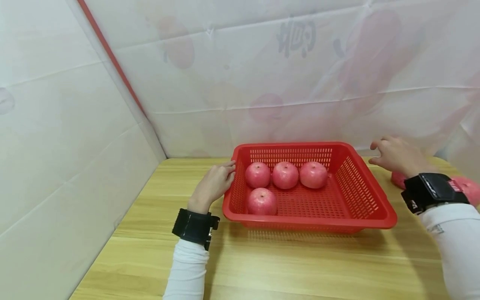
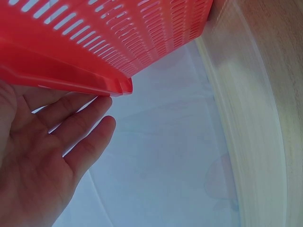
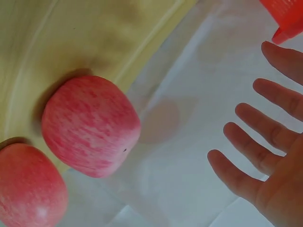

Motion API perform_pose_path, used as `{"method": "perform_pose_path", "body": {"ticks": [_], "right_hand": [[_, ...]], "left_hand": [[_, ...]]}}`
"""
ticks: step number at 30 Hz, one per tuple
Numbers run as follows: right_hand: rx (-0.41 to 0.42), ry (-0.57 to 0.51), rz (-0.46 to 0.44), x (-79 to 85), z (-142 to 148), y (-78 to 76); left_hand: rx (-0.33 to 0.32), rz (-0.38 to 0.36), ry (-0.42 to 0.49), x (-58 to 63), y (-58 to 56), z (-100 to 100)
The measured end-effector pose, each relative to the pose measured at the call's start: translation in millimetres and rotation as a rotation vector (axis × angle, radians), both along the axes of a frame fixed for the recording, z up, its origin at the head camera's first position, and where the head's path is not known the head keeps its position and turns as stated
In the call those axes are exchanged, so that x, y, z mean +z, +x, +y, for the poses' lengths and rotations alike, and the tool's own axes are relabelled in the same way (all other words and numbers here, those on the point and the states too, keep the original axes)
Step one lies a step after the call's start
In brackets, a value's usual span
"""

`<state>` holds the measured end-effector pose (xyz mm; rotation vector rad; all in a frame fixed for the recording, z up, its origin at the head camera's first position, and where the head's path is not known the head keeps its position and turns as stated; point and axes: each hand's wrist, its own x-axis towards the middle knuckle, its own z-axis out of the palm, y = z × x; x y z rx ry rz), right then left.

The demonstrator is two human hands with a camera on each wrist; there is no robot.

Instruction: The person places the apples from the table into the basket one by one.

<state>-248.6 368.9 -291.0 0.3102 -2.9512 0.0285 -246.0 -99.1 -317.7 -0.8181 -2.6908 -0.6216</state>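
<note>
A red plastic basket [image 1: 307, 222] with slotted walls stands on the wooden table. Several pink-red apples [image 1: 285, 175] lie inside it, three in a row at the back and one in front at the left. My left hand [image 1: 214, 183] touches the basket's left rim, its fingers nearly straight along the rim's underside in the left wrist view. Beyond the basket's right side, my right hand [image 1: 399, 155] is in the air with fingers spread, holding nothing. Two more apples [image 3: 91, 126] rest on the table near it, partly hidden by the wrist in the head view.
The wooden table [image 1: 150, 250] reaches back to a pale printed sheet [image 1: 225, 75] hanging behind it. Another pale sheet [image 1: 67, 146] hangs along the left side. Black straps with cameras sit on both wrists.
</note>
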Motion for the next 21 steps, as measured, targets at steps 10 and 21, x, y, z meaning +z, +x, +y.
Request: {"method": "perform_pose_path", "body": {"ticks": [10, 21], "right_hand": [[-0.034, -0.021, 0.004, -11.9, 15.8, 3.6], [-0.054, -0.051, -0.017, -19.6, 32.8, 6.4]], "left_hand": [[0.007, -0.028, 0.007, -2.7, 2.4, 0.3], [-0.003, -0.01, 0.007, 1.2, 0.8, 0.1]]}}
